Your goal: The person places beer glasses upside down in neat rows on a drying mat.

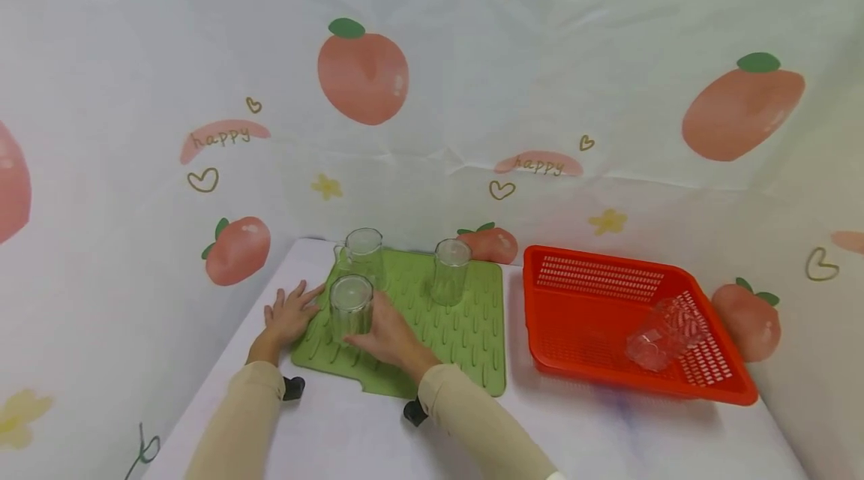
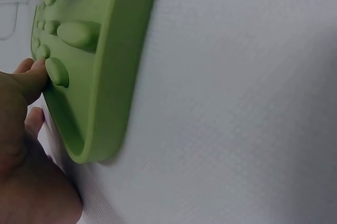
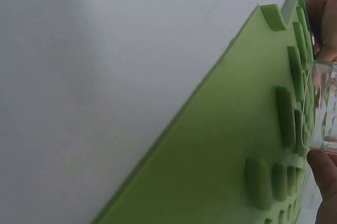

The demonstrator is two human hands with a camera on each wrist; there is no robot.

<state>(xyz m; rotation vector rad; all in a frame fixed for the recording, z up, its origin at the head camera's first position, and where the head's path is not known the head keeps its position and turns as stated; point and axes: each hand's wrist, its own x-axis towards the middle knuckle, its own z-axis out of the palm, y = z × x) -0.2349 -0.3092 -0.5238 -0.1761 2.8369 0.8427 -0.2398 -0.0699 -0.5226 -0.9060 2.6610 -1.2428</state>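
A fruit-printed cloth hangs behind a white bench [image 1: 324, 427] bearing a green ridged mat [image 1: 472, 345]. Over the mat's left part, a clear glass [image 1: 352, 307] sits in the right hand [image 1: 388, 331], its fingers curled round the glass from the right, its long axis near vertical; whether its base touches the mat I cannot tell. The left hand [image 1: 290, 315], fingers spread wide, touches the mat's left edge, just beside the glass. A handled glass jug [image 1: 367, 262] stands just beyond.
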